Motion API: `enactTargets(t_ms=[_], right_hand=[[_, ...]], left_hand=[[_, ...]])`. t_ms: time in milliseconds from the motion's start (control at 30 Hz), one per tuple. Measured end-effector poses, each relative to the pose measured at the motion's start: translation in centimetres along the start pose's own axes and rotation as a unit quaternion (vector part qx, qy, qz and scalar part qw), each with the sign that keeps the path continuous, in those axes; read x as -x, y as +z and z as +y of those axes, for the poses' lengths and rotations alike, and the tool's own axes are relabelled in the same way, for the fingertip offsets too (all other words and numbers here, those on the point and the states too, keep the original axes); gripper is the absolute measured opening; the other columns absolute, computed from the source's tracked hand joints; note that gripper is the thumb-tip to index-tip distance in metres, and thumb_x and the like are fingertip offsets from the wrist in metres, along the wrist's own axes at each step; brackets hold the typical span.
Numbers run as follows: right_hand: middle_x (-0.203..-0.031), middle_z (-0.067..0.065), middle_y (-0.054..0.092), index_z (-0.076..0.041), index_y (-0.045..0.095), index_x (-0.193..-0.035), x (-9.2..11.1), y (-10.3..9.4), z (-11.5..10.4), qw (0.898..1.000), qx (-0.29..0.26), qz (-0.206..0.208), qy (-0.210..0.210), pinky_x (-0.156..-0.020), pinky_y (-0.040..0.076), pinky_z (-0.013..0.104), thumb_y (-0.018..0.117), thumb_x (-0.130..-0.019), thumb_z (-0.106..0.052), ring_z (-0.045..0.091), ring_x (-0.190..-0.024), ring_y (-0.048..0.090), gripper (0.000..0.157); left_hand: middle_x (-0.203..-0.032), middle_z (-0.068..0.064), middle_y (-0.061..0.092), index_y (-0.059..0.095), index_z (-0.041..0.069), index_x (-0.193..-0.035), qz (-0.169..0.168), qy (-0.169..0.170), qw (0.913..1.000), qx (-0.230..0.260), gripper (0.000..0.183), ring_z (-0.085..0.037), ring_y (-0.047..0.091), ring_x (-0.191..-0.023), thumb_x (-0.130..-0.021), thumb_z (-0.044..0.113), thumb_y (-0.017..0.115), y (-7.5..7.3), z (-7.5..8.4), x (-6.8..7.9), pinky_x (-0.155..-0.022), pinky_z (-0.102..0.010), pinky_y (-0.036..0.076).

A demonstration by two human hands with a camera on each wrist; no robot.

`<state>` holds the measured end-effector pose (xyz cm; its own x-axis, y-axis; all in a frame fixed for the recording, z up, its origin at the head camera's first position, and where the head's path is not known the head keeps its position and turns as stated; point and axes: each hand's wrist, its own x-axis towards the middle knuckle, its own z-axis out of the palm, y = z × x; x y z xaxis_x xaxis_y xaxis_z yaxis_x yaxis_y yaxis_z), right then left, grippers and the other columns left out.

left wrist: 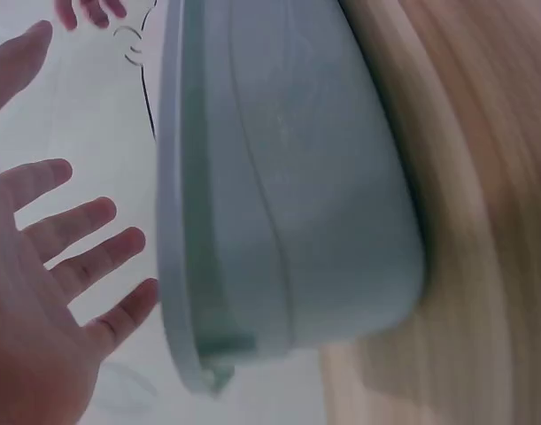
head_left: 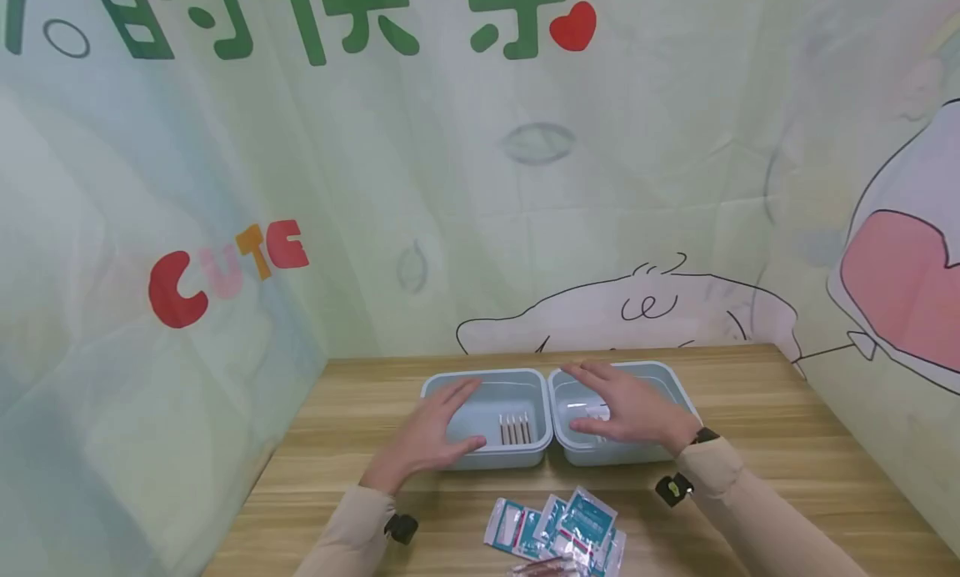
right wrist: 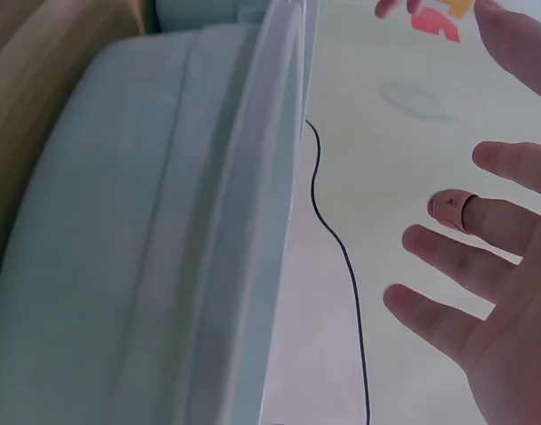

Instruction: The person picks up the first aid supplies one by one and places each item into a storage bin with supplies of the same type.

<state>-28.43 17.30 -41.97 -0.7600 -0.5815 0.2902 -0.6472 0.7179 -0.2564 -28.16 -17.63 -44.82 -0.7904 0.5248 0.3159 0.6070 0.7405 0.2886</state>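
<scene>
Two light blue plastic bins stand side by side on a wooden table, the left bin [head_left: 491, 459] and the right bin [head_left: 615, 456]. My left hand [head_left: 427, 434] hovers over the left bin's outer side, fingers spread and holding nothing. Likewise spread and holding nothing, my right hand [head_left: 637, 406] is above the right bin and covers part of its inside. A row of several slim brown sticks [head_left: 515, 429] with pale tips lies in the left bin. Small whitish items [head_left: 597, 413] show in the right bin, partly hidden by the thumb.
In front of the bins lies a loose pile of teal-and-white foil packets [head_left: 588, 519]. Brown sticks in clear wrapping [head_left: 547, 567] lie at the pile's near edge, cut off by the frame. A printed cloth [head_left: 375, 302] hangs behind and beside the table [head_left: 757, 444].
</scene>
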Motion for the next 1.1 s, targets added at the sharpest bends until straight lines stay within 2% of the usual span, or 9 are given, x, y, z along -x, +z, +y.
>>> enactTargets(t_ms=[133,367,467,633,733,900,967,1100], right_hand=[[-0.143,0.013,0.051,-0.023,0.042,-0.147,0.0,0.6,-0.5,1.000,-0.022,0.000,-0.005,-0.097,0.049,0.056,0.063,-0.085,-0.062,0.035,-0.126,0.053,0.076],[-0.132,0.009,0.059,-0.012,0.053,-0.138,0.3,2.1,-1.2,0.997,-0.025,0.038,-0.064,-0.098,0.050,0.051,0.068,-0.086,-0.053,0.030,-0.121,0.056,0.069],[-0.132,0.006,0.059,-0.013,0.055,-0.137,0.5,2.4,-1.7,0.997,-0.037,0.030,-0.061,-0.099,0.050,0.047,0.069,-0.086,-0.052,0.025,-0.122,0.055,0.066],[-0.134,0.001,0.057,-0.018,0.054,-0.138,0.8,2.8,-2.8,0.997,-0.059,0.001,-0.043,-0.101,0.049,0.044,0.070,-0.085,-0.050,0.021,-0.125,0.053,0.064],[-0.134,0.002,0.058,-0.017,0.054,-0.137,0.9,3.0,-3.3,0.996,-0.068,-0.004,-0.058,-0.101,0.050,0.044,0.072,-0.084,-0.047,0.021,-0.124,0.054,0.063],[-0.134,0.000,0.057,-0.018,0.054,-0.138,1.3,3.8,-3.7,0.995,-0.067,-0.020,-0.075,-0.100,0.050,0.040,0.065,-0.087,-0.056,0.018,-0.123,0.054,0.064],[-0.135,-0.002,0.056,-0.019,0.053,-0.138,1.4,4.1,-3.9,0.994,-0.074,-0.033,-0.069,-0.101,0.050,0.040,0.060,-0.087,-0.061,0.017,-0.124,0.053,0.067],[-0.137,-0.002,0.055,-0.022,0.052,-0.139,1.8,4.3,-4.3,0.992,-0.097,-0.052,-0.058,-0.101,0.050,0.039,0.064,-0.087,-0.057,0.017,-0.125,0.053,0.064]], left_hand=[[-0.151,-0.009,0.043,0.037,0.016,-0.151,0.013,-0.018,0.9995,0.023,0.082,-0.032,0.039,-0.139,-0.083,0.050,0.068,0.0,-0.8,0.9,-0.112,-0.057,0.033],[-0.148,-0.015,0.044,0.043,0.009,-0.146,0.052,-0.046,0.9967,0.041,0.078,-0.039,0.039,-0.136,-0.080,0.039,0.074,0.0,-2.1,2.5,-0.108,-0.062,0.035],[-0.147,-0.020,0.041,0.045,0.006,-0.144,0.074,-0.057,0.9948,0.042,0.077,-0.041,0.037,-0.136,-0.080,0.036,0.075,0.2,-2.8,3.1,-0.106,-0.064,0.036],[-0.149,-0.024,0.036,0.045,0.004,-0.143,0.089,-0.078,0.9917,0.050,0.078,-0.044,0.035,-0.135,-0.079,0.035,0.076,0.5,-3.7,3.8,-0.104,-0.066,0.037],[-0.149,-0.026,0.035,0.044,0.003,-0.143,0.092,-0.095,0.9898,0.055,0.079,-0.046,0.034,-0.135,-0.079,0.034,0.076,0.6,-4.2,4.3,-0.103,-0.067,0.037],[-0.152,-0.024,0.033,0.041,0.004,-0.146,0.074,-0.139,0.9856,0.063,0.083,-0.045,0.032,-0.138,-0.080,0.039,0.076,0.7,-4.7,5.0,-0.105,-0.067,0.035],[-0.153,-0.022,0.031,0.039,0.005,-0.147,0.062,-0.155,0.9835,0.069,0.084,-0.043,0.038,-0.136,-0.081,0.041,0.075,0.8,-4.8,5.2,-0.105,-0.065,0.037],[-0.154,-0.023,0.030,0.038,0.005,-0.148,0.052,-0.171,0.9804,0.082,0.084,-0.041,0.052,-0.124,-0.082,0.041,0.075,1.1,-5.1,5.6,-0.102,-0.060,0.044]])
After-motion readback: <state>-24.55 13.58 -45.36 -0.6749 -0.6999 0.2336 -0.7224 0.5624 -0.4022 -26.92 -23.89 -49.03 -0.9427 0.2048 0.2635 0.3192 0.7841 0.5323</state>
